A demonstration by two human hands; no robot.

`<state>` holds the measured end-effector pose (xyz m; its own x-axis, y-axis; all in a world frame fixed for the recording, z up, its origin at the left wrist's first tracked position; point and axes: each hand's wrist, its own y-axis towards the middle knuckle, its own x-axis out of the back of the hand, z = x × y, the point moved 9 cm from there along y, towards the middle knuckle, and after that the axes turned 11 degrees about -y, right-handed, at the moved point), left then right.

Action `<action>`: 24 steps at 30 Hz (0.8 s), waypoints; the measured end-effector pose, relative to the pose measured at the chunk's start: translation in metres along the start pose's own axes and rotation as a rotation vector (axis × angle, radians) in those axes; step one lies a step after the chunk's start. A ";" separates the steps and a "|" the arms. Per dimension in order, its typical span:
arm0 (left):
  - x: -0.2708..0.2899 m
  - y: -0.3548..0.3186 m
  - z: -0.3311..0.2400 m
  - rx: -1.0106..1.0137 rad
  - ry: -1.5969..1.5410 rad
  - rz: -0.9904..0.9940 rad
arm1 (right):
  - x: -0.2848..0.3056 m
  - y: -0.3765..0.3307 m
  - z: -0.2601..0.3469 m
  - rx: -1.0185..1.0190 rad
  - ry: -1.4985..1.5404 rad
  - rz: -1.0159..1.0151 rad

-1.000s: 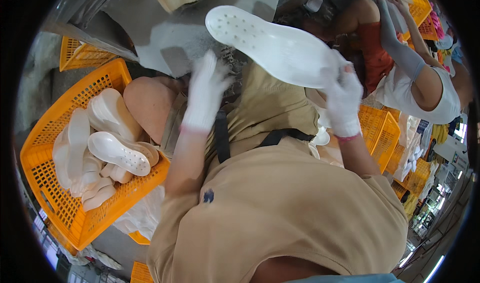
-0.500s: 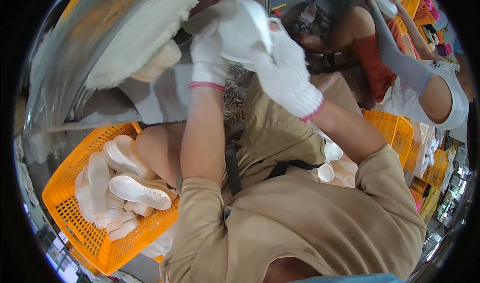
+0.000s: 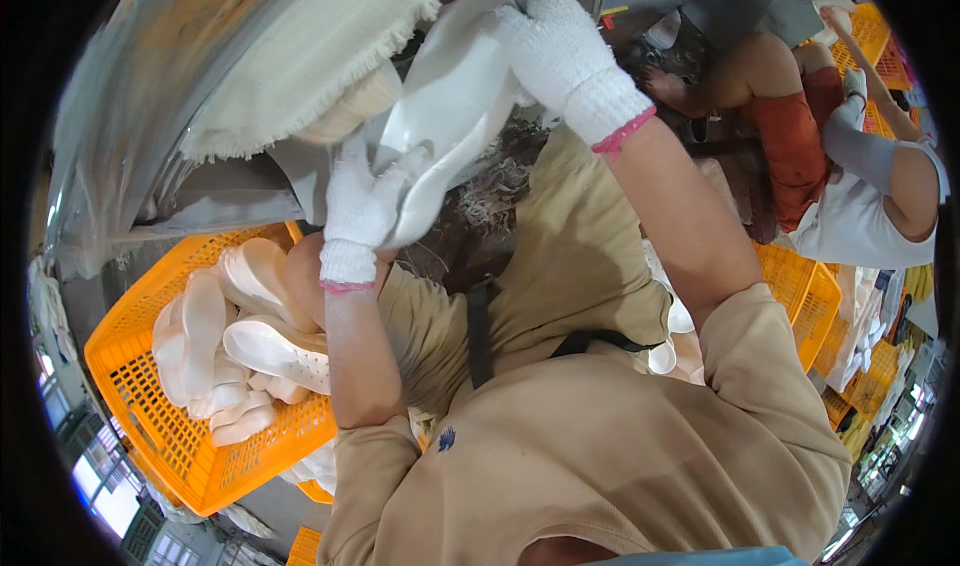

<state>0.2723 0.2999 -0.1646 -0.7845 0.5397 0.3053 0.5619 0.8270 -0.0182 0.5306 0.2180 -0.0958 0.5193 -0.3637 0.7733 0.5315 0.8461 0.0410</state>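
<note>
A glossy white shoe sole [image 3: 450, 86] hangs lengthwise between my hands, above my lap. My left hand [image 3: 368, 194], in a white knit glove with a pink cuff, grips its nearer end, thumb lying across the surface. At the far end, my gloved right hand [image 3: 562, 54] is closed around it; some of those fingers are hidden behind the sole. Just left of the sole is a large, fringed, pale buffing wheel [image 3: 310, 61] with a light hub [image 3: 352, 106]. Whether the sole touches the wheel cannot be made out.
An orange basket [image 3: 130, 376] at my left holds several white soles [image 3: 275, 351]. Grey machine casing [image 3: 225, 211] borders the wheel. Lint and scraps [image 3: 490, 201] lie below the sole. A co-worker in orange shorts [image 3: 785, 161] sits at the right, near more orange baskets [image 3: 800, 286].
The sole has turned from crosswise to lengthwise. My left hand has come down toward me to its near end, while my right hand has moved up to the far end.
</note>
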 end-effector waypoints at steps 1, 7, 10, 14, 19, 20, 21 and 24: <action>-0.013 -0.004 -0.004 -0.016 -0.145 0.089 | -0.003 0.005 -0.002 -0.016 0.016 -0.003; -0.082 -0.023 -0.005 0.400 -0.615 0.153 | -0.007 0.007 -0.005 -0.062 -0.087 0.027; -0.121 -0.009 -0.021 0.288 -0.950 -0.025 | 0.014 -0.036 0.008 -0.042 -0.117 0.059; -0.149 0.026 -0.022 0.217 -1.138 -0.306 | 0.047 -0.109 0.000 -0.105 0.348 -0.003; -0.172 0.073 -0.018 0.481 -1.260 -0.322 | 0.056 -0.083 -0.019 -0.049 0.039 -0.367; -0.170 0.083 -0.021 0.470 -1.248 -0.176 | 0.053 -0.070 -0.017 -0.024 0.001 -0.387; -0.162 0.090 -0.014 0.493 -1.170 -0.107 | 0.040 -0.053 -0.024 -0.101 0.155 -0.299; -0.100 0.081 0.045 0.656 -0.784 -0.111 | 0.024 -0.025 -0.024 -0.204 0.162 -0.191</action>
<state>0.3845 0.3203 -0.2398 -0.9061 0.2112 -0.3666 0.4065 0.6745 -0.6163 0.5453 0.1784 -0.0937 0.4883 -0.5795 0.6525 0.7443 0.6669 0.0353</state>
